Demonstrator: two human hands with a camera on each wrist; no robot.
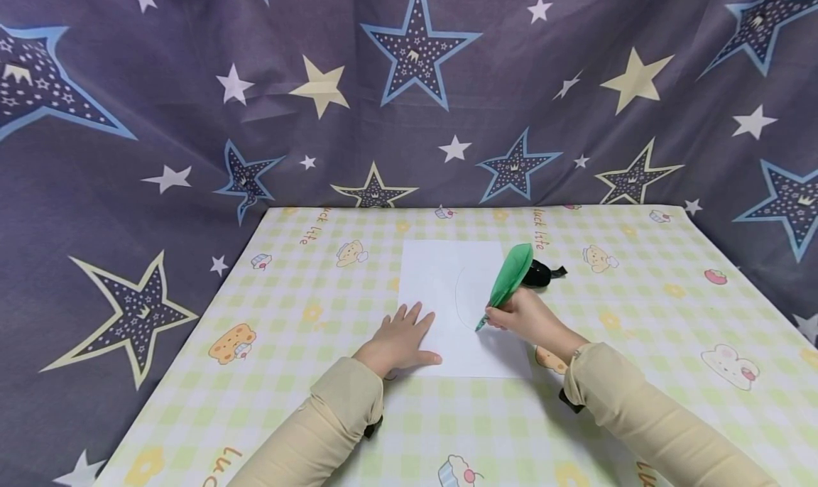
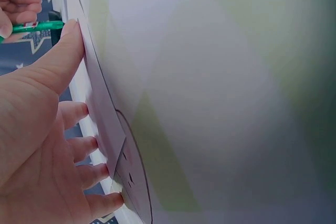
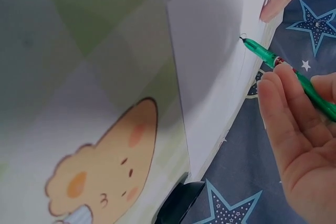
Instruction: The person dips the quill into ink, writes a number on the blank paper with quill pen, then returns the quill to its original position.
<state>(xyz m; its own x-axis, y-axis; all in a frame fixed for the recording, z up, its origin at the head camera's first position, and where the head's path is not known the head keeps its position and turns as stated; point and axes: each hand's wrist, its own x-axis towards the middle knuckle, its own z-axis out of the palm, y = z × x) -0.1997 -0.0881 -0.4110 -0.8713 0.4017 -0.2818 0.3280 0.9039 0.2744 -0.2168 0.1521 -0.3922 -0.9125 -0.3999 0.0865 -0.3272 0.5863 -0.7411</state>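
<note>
On the checked tablecloth (image 1: 287, 387), white paper (image 1: 424, 274) lies under the left hand (image 1: 399, 341), fingers spread, while the right hand (image 1: 527, 320) pinches a green feather pen (image 1: 511, 274), one faint, unclosed curve (image 1: 456, 297) drawn and the rest seemingly left blank

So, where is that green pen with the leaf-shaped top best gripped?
Probably low on its slim green barrel, from the person's right, as the right hand does: it's narrow there, while the broad leaf-shaped top leans up and rightward.
</note>
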